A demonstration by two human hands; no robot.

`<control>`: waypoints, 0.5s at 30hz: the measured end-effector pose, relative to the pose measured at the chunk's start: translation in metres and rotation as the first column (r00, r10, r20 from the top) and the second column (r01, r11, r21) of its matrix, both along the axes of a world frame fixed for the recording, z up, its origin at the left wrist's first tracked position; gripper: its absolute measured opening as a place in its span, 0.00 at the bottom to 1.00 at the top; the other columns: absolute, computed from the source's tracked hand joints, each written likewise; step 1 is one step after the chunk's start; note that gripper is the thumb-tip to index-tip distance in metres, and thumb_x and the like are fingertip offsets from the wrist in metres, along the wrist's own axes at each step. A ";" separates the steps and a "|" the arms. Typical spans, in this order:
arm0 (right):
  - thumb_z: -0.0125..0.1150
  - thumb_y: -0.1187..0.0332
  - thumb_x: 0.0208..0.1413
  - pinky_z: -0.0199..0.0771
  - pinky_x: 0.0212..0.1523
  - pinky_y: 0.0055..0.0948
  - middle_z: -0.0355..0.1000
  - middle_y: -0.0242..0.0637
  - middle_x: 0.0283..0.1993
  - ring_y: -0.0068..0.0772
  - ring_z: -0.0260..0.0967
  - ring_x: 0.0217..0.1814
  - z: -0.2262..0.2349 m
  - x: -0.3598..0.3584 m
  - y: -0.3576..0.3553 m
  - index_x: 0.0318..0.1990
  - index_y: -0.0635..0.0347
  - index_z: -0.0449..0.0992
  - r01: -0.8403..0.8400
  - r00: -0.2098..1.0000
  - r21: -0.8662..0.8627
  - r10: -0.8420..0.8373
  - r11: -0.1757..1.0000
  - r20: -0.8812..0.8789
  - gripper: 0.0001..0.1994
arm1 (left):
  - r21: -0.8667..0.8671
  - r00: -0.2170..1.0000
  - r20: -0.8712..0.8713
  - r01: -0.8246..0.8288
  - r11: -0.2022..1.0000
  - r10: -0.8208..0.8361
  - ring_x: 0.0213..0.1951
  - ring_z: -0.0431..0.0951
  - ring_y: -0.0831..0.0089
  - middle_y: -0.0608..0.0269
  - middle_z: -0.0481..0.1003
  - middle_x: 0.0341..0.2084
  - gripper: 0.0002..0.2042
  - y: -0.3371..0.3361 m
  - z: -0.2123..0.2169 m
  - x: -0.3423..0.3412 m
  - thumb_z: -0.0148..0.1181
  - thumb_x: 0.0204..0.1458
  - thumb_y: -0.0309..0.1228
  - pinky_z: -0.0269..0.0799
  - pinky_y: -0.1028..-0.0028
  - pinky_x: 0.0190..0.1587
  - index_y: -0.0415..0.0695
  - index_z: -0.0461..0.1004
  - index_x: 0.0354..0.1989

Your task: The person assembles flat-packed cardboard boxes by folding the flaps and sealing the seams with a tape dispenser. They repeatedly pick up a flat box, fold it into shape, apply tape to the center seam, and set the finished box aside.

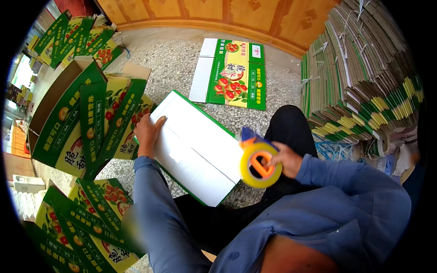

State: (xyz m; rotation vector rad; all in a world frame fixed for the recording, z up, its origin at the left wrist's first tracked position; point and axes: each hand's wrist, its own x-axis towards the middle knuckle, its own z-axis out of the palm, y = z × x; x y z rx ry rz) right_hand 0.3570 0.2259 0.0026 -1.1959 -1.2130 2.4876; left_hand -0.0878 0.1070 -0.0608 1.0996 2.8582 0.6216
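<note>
A cardboard carton [193,145] lies before my knees, its white face up with a seam between the flaps and green edges at the sides. At its left end my left hand [148,132] grips the edge, thumb on the white face and fingers over the side. My right hand [283,160] is wrapped round a tape dispenser [248,169] with an orange hub and a large yellow roll. The dispenser's blue and orange head is at the carton's right end; I cannot tell whether it touches.
A flat printed carton [236,75] lies on the speckled floor [159,54] ahead. Tall stacks of folded cartons [359,77] stand at the right. Opened green-and-yellow cartons [68,123] crowd the left, with more at the lower left [86,218]. Wooden panelling [218,13] closes off the far side.
</note>
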 end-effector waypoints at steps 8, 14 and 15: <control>0.57 0.83 0.33 0.75 0.40 0.32 0.71 0.48 0.43 0.38 0.72 0.42 -0.042 -0.055 -0.009 0.57 0.74 0.62 0.108 0.992 0.154 -0.116 0.982 0.046 0.35 | -0.077 0.987 0.022 -0.160 0.984 0.162 0.48 0.74 0.47 0.45 0.76 0.45 0.36 -0.046 -0.002 -0.020 0.60 0.43 0.61 0.66 0.55 0.52 0.41 0.73 0.51; 0.62 0.78 0.26 0.70 0.22 0.33 0.72 0.43 0.25 0.35 0.70 0.24 -0.087 -0.186 0.116 0.26 0.68 0.75 0.079 0.996 0.574 -0.089 0.815 -0.010 0.12 | -0.374 0.872 0.096 -0.416 0.829 0.481 0.46 0.75 0.43 0.33 0.74 0.42 0.46 -0.130 0.005 -0.006 0.52 0.42 0.70 0.69 0.54 0.49 0.28 0.72 0.45; 0.62 0.77 0.26 0.67 0.20 0.33 0.71 0.43 0.21 0.35 0.68 0.20 -0.088 -0.207 0.137 0.20 0.66 0.73 0.079 0.997 0.602 -0.055 0.795 -0.058 0.08 | -0.424 0.872 0.109 -0.393 0.816 0.477 0.46 0.75 0.43 0.31 0.73 0.42 0.48 -0.139 0.008 0.007 0.50 0.42 0.71 0.69 0.54 0.49 0.25 0.72 0.44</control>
